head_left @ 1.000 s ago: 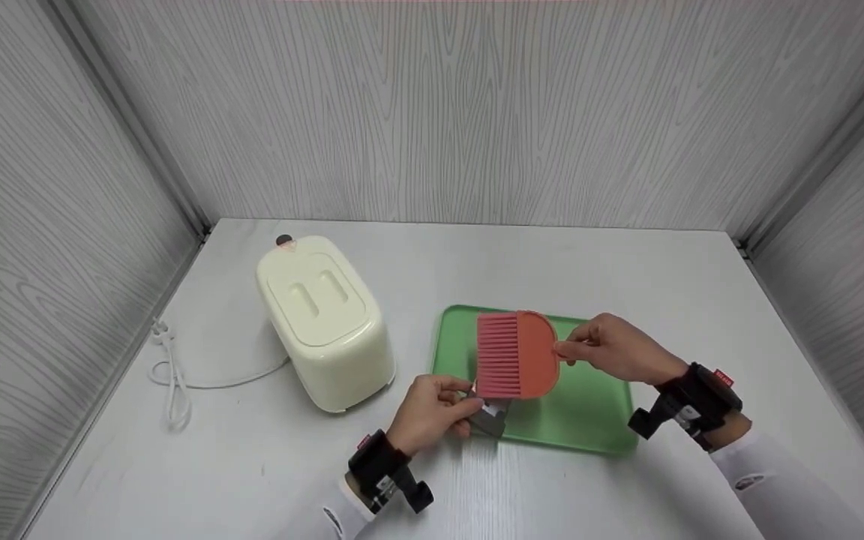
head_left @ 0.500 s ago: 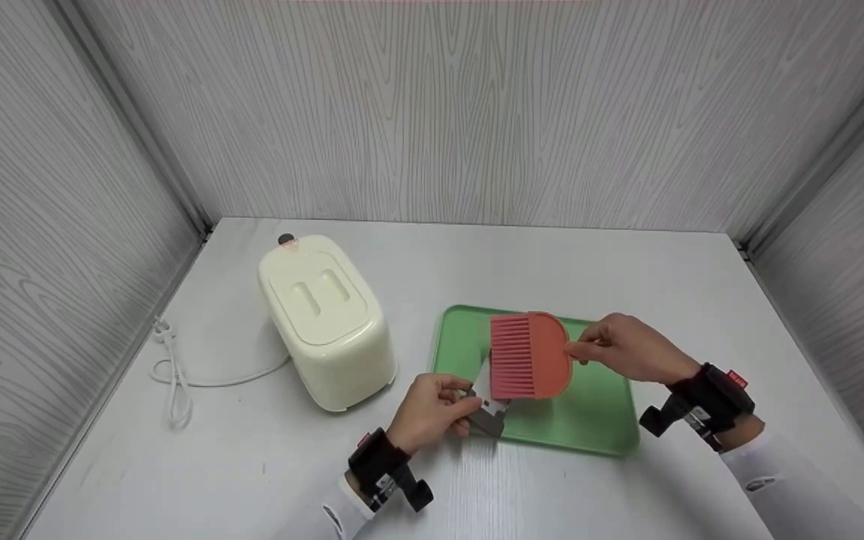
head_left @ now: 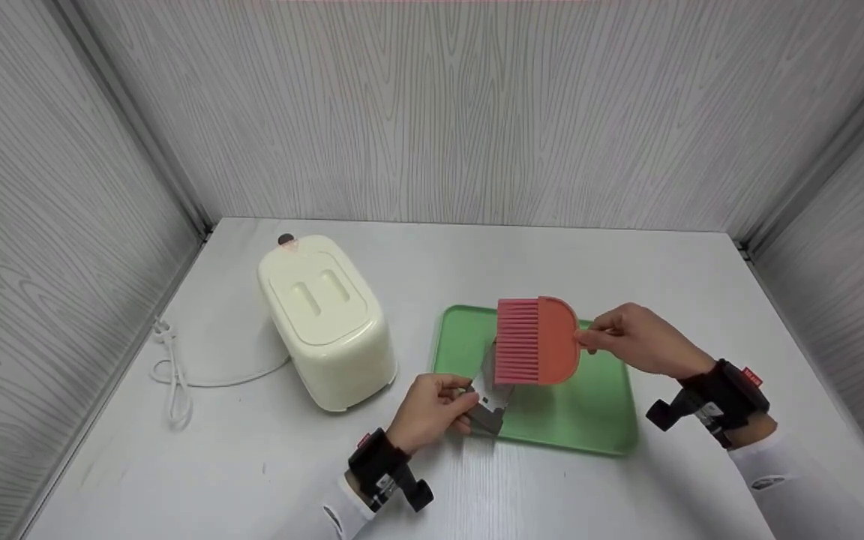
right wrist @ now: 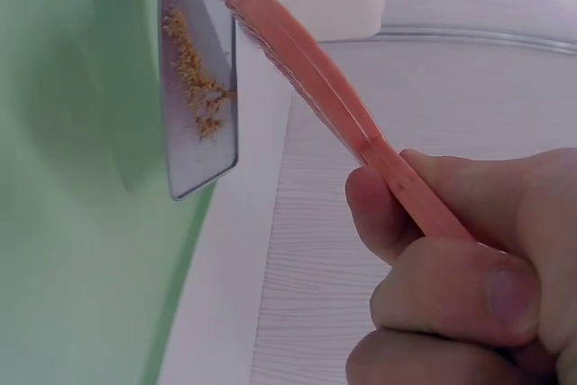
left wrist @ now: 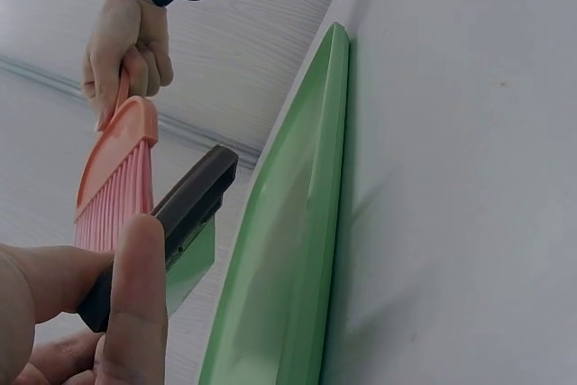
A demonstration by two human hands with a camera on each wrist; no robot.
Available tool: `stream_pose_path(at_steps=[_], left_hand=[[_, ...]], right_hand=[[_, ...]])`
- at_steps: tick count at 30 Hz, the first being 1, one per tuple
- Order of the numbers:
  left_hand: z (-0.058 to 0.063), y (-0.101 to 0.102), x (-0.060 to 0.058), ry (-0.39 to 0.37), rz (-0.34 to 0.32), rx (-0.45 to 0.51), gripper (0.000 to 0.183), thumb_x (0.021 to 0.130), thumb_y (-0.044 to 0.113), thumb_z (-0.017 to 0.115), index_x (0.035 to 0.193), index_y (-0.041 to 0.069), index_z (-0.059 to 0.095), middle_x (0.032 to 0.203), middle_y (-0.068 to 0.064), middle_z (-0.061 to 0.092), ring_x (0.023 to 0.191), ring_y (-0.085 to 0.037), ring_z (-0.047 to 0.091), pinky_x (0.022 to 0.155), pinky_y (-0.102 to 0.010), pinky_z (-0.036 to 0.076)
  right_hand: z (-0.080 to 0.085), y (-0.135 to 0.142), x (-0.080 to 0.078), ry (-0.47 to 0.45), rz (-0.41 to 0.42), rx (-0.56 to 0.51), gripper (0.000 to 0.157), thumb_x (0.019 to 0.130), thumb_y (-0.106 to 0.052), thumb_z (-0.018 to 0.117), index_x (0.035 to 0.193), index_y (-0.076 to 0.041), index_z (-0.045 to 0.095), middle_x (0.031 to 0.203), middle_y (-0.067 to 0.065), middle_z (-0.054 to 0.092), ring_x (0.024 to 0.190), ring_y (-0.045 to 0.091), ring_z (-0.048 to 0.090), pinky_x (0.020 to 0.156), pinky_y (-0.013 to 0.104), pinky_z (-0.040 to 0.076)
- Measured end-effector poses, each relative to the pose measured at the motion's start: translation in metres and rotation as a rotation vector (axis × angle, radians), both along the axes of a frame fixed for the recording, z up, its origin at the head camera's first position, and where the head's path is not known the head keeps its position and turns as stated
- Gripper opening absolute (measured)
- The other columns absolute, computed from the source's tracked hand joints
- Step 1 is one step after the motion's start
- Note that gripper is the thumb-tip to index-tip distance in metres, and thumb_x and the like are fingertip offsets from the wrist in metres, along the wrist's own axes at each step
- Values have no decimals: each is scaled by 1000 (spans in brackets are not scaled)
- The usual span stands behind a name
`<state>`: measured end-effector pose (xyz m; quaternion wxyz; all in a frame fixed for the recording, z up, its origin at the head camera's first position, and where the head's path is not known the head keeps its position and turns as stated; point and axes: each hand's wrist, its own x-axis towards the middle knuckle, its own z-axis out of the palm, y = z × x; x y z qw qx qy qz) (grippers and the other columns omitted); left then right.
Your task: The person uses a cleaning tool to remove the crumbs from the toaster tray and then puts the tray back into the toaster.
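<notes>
My left hand (head_left: 432, 412) pinches the dark-edged end of a thin metal crumb tray (head_left: 487, 397). It holds this above the left part of a green tray (head_left: 589, 412). In the right wrist view, brownish crumbs (right wrist: 191, 69) lie in a strip along the crumb tray's metal surface. My right hand (head_left: 638, 341) grips the short handle of an orange brush (head_left: 558, 341) with pink bristles pointing left. The bristles overlap the crumb tray in the head view, hiding part of it. The left wrist view has the crumb tray's dark edge (left wrist: 198, 191) between thumb and fingers.
A cream toaster (head_left: 327, 322) with a lid over its top stands left of the green tray. Its white cord (head_left: 222, 386) and plug lie on the table further left. Grey wood-grain panels (head_left: 432, 112) enclose the table at the back and sides.
My right hand has drawn the brush to the right, then a little up and back, baring more of the crumb tray's metal. The left hand has stayed nearly still.
</notes>
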<state>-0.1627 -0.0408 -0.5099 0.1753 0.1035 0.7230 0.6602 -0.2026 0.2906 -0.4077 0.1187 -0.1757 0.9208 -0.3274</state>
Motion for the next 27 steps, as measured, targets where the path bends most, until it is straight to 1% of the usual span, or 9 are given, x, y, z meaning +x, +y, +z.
stream_pose_path(at_steps=[3, 6, 11, 14, 16, 18, 19, 21, 27], left_hand=[[1, -1, 0, 5, -11, 7, 37, 98, 5, 70, 129, -13, 63, 83, -6, 65, 60, -9, 66, 60, -28, 63], [3, -2, 0, 6, -17, 3, 40, 97, 6, 71, 131, -14, 62, 84, -8, 68, 60, -9, 67, 62, -29, 64], [3, -1, 1, -3, -12, -3, 40, 97, 7, 73, 129, -14, 62, 87, -11, 74, 59, -9, 67, 60, -30, 64], [2, 0, 0, -12, -8, 8, 38, 97, 6, 72, 128, -14, 63, 89, -12, 74, 58, -8, 66, 60, -28, 63], [2, 0, 0, -12, -7, 10, 37, 96, 5, 72, 128, -14, 64, 88, -11, 74, 58, -8, 66, 59, -27, 63], [1, 0, -1, -11, -6, 7, 36, 96, 5, 72, 127, -13, 64, 87, -10, 74, 57, -8, 66, 58, -25, 62], [1, 0, -1, -10, -6, 2, 36, 96, 5, 72, 127, -14, 64, 86, -10, 73, 57, -8, 65, 58, -25, 62], [0, 0, -1, -9, -6, -5, 36, 96, 5, 72, 127, -14, 64, 85, -9, 73, 56, -7, 65, 57, -24, 61], [-1, 0, -2, -21, 0, -16, 36, 97, 4, 71, 127, -13, 64, 84, -9, 72, 56, -7, 65, 56, -23, 61]], right_hand=[[3, -6, 2, -8, 20, -21, 26, 104, -34, 63, 90, -23, 81, 92, -5, 75, 90, 18, 66, 79, 35, 55], [2, -12, 4, -29, 43, -47, 24, 104, -35, 64, 93, -23, 82, 91, -5, 75, 90, 19, 67, 77, 34, 55], [-3, -20, 6, -33, 74, -32, 26, 104, -36, 64, 92, -22, 82, 86, -7, 75, 87, 17, 66, 72, 32, 52], [-5, -21, 7, -25, 77, -2, 26, 103, -37, 64, 89, -24, 82, 83, -9, 75, 75, 12, 58, 64, 27, 46], [-6, -21, 9, -24, 76, 17, 25, 103, -37, 65, 89, -25, 82, 82, -9, 74, 66, 9, 48, 59, 24, 40], [-6, -22, 10, -28, 78, 33, 24, 103, -37, 65, 90, -26, 82, 81, -9, 74, 60, 8, 37, 55, 23, 33], [-6, -21, 10, -26, 80, 39, 23, 103, -37, 65, 91, -26, 82, 81, -10, 74, 59, 7, 35, 54, 23, 31], [-5, -21, 11, -20, 85, 50, 22, 102, -38, 67, 91, -26, 82, 81, -10, 74, 58, 7, 33, 53, 23, 28], [-4, -18, 11, 5, 84, 73, 22, 100, -39, 68, 87, -28, 82, 78, -12, 74, 59, 6, 37, 53, 23, 29]])
